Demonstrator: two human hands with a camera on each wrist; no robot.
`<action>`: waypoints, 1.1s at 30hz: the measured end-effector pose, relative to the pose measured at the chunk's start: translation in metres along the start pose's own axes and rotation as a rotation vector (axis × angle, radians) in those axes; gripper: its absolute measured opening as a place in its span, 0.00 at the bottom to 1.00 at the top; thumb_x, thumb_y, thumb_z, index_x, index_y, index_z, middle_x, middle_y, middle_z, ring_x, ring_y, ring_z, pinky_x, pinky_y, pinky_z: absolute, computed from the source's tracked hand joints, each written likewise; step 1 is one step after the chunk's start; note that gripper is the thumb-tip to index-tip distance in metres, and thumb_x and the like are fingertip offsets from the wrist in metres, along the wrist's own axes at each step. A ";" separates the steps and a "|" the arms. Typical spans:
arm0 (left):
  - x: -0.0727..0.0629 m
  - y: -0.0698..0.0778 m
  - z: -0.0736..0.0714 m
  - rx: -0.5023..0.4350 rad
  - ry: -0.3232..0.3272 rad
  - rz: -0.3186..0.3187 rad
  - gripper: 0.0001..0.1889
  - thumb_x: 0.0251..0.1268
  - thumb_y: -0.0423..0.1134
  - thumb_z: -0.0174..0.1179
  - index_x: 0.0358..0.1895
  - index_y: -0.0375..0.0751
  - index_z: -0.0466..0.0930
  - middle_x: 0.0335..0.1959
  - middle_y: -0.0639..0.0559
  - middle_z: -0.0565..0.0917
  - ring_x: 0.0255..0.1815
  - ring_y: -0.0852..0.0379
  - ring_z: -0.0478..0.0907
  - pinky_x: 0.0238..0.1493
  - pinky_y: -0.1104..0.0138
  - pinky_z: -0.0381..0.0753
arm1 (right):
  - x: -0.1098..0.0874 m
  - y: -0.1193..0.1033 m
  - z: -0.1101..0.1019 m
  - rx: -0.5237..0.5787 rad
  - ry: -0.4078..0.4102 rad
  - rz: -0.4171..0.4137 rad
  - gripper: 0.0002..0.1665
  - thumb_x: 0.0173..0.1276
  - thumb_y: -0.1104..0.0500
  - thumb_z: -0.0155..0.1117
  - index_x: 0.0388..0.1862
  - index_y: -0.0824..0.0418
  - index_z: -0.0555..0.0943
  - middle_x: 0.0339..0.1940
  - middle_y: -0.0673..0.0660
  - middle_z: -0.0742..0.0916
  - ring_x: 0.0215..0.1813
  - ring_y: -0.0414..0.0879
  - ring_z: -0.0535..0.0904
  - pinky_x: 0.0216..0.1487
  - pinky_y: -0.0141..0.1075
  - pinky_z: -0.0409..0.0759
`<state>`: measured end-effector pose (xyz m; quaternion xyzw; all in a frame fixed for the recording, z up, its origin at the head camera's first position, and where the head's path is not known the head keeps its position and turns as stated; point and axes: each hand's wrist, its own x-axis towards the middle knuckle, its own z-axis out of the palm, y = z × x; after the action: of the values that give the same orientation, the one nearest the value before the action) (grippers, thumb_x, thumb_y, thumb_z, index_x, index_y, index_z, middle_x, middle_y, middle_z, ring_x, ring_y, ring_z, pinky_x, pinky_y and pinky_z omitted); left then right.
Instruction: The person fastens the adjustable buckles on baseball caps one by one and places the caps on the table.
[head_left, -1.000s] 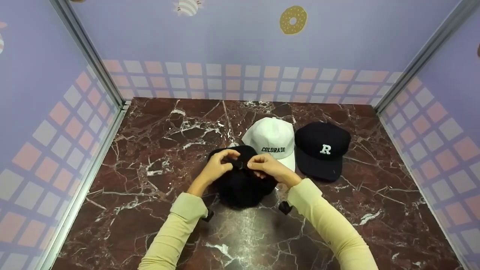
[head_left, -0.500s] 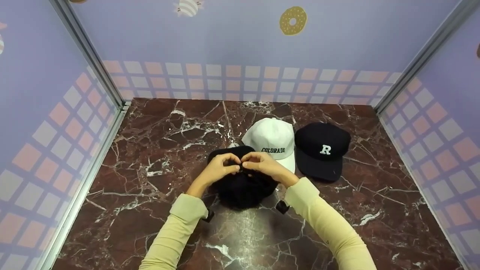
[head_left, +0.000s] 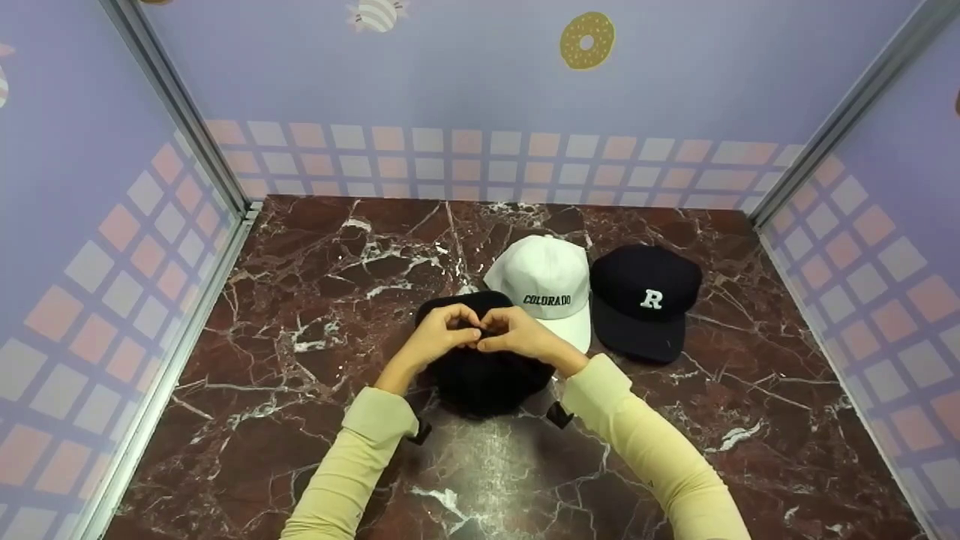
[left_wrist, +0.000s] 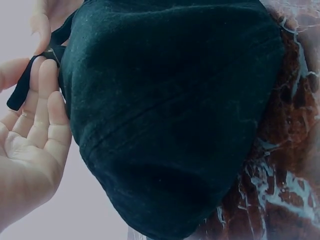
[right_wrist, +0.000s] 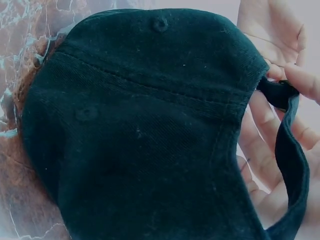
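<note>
A black cap [head_left: 484, 386] lies on the table in front of me, its back opening up between my hands. My left hand [head_left: 437, 335] pinches the cap's back strap near its buckle. In the left wrist view, the strap's loose end [left_wrist: 19, 90] sticks out between thumb and fingers. My right hand [head_left: 525, 337] meets the left over the strap and grips it by the buckle [right_wrist: 284, 95]. Its other fingers spread behind the strap [right_wrist: 295, 160], which bows out from the crown [right_wrist: 140, 125]. Both hands' fingertips almost touch. Cap panels hide much of the brim side in both wrist views.
A white cap [head_left: 544, 270] lettered COLORADO sits just behind and right of the black one. To its right lies a dark cap [head_left: 645, 285] with a white R. Patterned walls [head_left: 465, 150] enclose the dark red marbled table [head_left: 300, 420] at back and sides.
My right hand has moved slightly left and my left thumb has closed in, so the hands now meet at the strap. The other two caps stay put.
</note>
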<state>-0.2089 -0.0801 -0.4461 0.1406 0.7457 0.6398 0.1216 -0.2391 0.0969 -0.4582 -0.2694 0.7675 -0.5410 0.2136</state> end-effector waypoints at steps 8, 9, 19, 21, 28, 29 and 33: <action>-0.001 -0.006 -0.006 -0.042 0.004 -0.011 0.09 0.50 0.24 0.56 0.34 0.22 0.70 0.23 0.53 0.75 0.24 0.62 0.77 0.28 0.72 0.73 | -0.011 -0.022 -0.004 -0.050 -0.017 0.049 0.13 0.49 0.70 0.63 0.33 0.78 0.73 0.22 0.49 0.78 0.25 0.35 0.72 0.29 0.25 0.70; -0.001 -0.007 -0.007 -0.050 0.005 -0.015 0.09 0.50 0.24 0.56 0.34 0.22 0.70 0.23 0.53 0.75 0.23 0.62 0.77 0.27 0.72 0.73 | -0.012 -0.022 -0.004 -0.050 -0.021 0.055 0.13 0.49 0.70 0.63 0.33 0.78 0.73 0.21 0.48 0.78 0.24 0.34 0.72 0.29 0.25 0.70; -0.004 -0.007 -0.014 -0.066 0.010 -0.008 0.09 0.51 0.24 0.55 0.34 0.20 0.69 0.21 0.53 0.76 0.23 0.61 0.77 0.28 0.70 0.74 | -0.012 -0.018 -0.009 0.023 -0.090 0.095 0.17 0.49 0.72 0.62 0.36 0.82 0.70 0.20 0.50 0.79 0.22 0.38 0.76 0.28 0.28 0.74; -0.005 -0.007 -0.015 -0.085 0.015 -0.014 0.10 0.52 0.24 0.55 0.35 0.19 0.68 0.21 0.54 0.76 0.23 0.61 0.77 0.29 0.70 0.75 | -0.012 -0.018 -0.011 0.039 -0.103 0.104 0.18 0.49 0.73 0.61 0.37 0.84 0.70 0.20 0.51 0.79 0.22 0.39 0.76 0.28 0.28 0.75; -0.002 -0.012 -0.018 -0.165 0.011 0.028 0.10 0.54 0.25 0.54 0.37 0.20 0.68 0.24 0.56 0.75 0.25 0.62 0.76 0.34 0.68 0.77 | -0.013 -0.019 -0.011 0.074 -0.141 0.091 0.15 0.53 0.71 0.59 0.37 0.82 0.70 0.23 0.50 0.80 0.25 0.40 0.77 0.33 0.31 0.77; -0.001 -0.013 -0.018 -0.172 0.013 0.041 0.09 0.54 0.25 0.54 0.37 0.21 0.68 0.24 0.56 0.76 0.25 0.62 0.76 0.34 0.68 0.76 | -0.012 -0.020 -0.011 0.079 -0.143 0.085 0.16 0.54 0.71 0.59 0.37 0.82 0.69 0.23 0.49 0.80 0.26 0.40 0.77 0.34 0.31 0.76; 0.002 -0.013 -0.015 -0.187 0.014 0.088 0.12 0.55 0.26 0.54 0.39 0.19 0.67 0.26 0.55 0.76 0.26 0.62 0.76 0.35 0.69 0.76 | -0.012 -0.021 -0.011 0.109 -0.153 0.068 0.12 0.55 0.70 0.58 0.34 0.79 0.70 0.22 0.49 0.81 0.26 0.40 0.78 0.34 0.31 0.76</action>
<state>-0.2171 -0.0946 -0.4567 0.1569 0.6764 0.7125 0.1006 -0.2328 0.1072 -0.4342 -0.2718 0.7270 -0.5524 0.3042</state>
